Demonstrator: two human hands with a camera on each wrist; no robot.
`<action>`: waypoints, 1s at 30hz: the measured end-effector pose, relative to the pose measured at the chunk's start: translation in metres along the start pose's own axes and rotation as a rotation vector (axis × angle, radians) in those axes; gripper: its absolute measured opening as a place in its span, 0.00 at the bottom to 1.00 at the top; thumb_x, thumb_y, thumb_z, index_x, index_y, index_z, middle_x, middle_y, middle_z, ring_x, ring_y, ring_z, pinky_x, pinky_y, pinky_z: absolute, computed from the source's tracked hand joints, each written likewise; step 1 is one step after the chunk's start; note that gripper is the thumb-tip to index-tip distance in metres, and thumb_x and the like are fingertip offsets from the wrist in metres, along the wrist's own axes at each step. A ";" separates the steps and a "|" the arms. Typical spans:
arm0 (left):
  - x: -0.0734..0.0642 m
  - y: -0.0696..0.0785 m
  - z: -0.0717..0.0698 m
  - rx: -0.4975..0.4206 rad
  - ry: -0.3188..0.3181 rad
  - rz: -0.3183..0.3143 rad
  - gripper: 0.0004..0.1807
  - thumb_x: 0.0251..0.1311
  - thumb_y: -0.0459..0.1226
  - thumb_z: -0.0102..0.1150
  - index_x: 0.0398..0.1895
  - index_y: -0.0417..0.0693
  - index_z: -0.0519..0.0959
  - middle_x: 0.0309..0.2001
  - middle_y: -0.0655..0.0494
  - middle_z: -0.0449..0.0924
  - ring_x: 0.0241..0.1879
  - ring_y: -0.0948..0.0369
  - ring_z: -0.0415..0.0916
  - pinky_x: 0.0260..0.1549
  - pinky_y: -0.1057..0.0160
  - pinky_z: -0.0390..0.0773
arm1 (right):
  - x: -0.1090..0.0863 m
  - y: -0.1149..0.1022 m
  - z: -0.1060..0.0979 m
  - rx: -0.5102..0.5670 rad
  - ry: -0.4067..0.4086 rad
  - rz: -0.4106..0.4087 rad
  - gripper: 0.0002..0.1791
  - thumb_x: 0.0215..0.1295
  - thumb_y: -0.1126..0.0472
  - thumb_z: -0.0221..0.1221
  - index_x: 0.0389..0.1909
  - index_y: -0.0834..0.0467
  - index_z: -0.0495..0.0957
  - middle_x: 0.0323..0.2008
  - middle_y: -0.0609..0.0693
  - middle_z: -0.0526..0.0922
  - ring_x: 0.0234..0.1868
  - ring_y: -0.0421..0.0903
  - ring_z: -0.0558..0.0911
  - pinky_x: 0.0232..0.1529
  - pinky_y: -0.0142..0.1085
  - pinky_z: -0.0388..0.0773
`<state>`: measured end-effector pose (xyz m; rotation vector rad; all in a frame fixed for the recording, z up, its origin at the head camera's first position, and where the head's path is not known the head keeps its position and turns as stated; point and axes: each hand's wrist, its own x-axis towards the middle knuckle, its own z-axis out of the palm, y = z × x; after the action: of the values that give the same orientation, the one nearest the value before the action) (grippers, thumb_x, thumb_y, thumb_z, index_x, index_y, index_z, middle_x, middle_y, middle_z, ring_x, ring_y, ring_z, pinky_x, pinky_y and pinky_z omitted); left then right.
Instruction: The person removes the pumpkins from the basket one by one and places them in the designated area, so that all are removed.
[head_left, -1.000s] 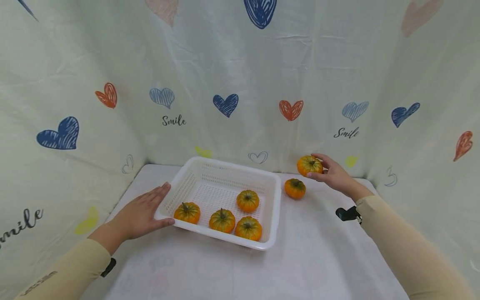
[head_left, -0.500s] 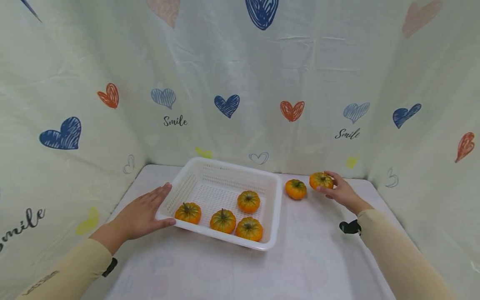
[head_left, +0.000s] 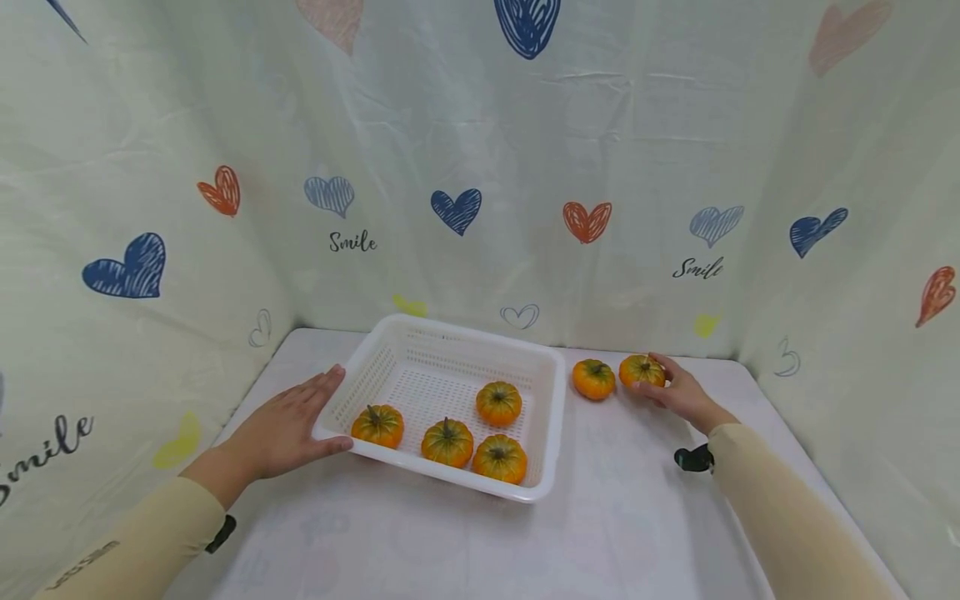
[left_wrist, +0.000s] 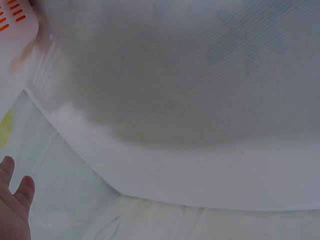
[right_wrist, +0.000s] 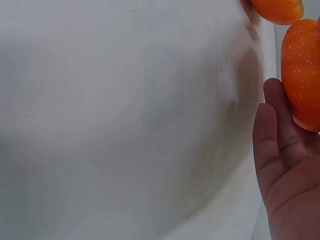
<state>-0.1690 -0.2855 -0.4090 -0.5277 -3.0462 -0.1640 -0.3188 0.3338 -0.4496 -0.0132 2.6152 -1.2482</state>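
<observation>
My right hand (head_left: 684, 395) grips a small orange-and-green pumpkin (head_left: 641, 370) at the back right of the table, thumb on its near side and fingers over its far side. In the right wrist view its speckled orange flank (right_wrist: 302, 70) shows beside the fingers. Just left of it sits a second pumpkin (head_left: 593, 381). My left hand (head_left: 277, 429) lies along the left end of a white perforated basket (head_left: 557, 417), with fingers straight and the thumb at the near corner. Several similar pumpkins, including one at the near left (head_left: 377, 426), are inside the basket.
A white cloth covers the table (head_left: 420, 550). Pale curtains (head_left: 480, 275) printed with hearts and "Smile" close in the back and both sides. The table's back edge runs close behind the loose pumpkins.
My right hand has brought the pumpkin down and to the right, to the tabletop beside the loose one. The left hand and the basket have stayed in place.
</observation>
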 end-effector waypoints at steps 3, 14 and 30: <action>0.000 0.000 0.001 -0.001 -0.004 -0.004 0.62 0.55 0.76 0.44 0.79 0.40 0.46 0.78 0.44 0.48 0.74 0.42 0.51 0.69 0.41 0.55 | 0.001 0.003 0.002 -0.011 -0.003 0.015 0.59 0.62 0.38 0.65 0.80 0.58 0.39 0.72 0.76 0.46 0.67 0.70 0.59 0.64 0.58 0.66; 0.001 -0.002 0.003 0.008 0.000 0.005 0.62 0.56 0.75 0.44 0.80 0.41 0.45 0.78 0.44 0.48 0.74 0.43 0.51 0.69 0.41 0.55 | 0.014 0.011 0.011 -0.056 -0.005 0.061 0.59 0.61 0.36 0.64 0.80 0.58 0.40 0.73 0.76 0.45 0.70 0.72 0.54 0.67 0.66 0.53; 0.001 -0.002 0.004 0.010 0.013 0.010 0.61 0.57 0.74 0.46 0.80 0.41 0.46 0.78 0.44 0.48 0.74 0.43 0.51 0.68 0.41 0.56 | 0.017 0.010 0.016 -0.080 -0.022 0.038 0.60 0.61 0.36 0.65 0.79 0.59 0.41 0.73 0.75 0.46 0.69 0.72 0.54 0.67 0.67 0.51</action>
<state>-0.1705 -0.2862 -0.4130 -0.5390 -3.0292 -0.1520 -0.3309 0.3258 -0.4703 0.0079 2.6321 -1.1248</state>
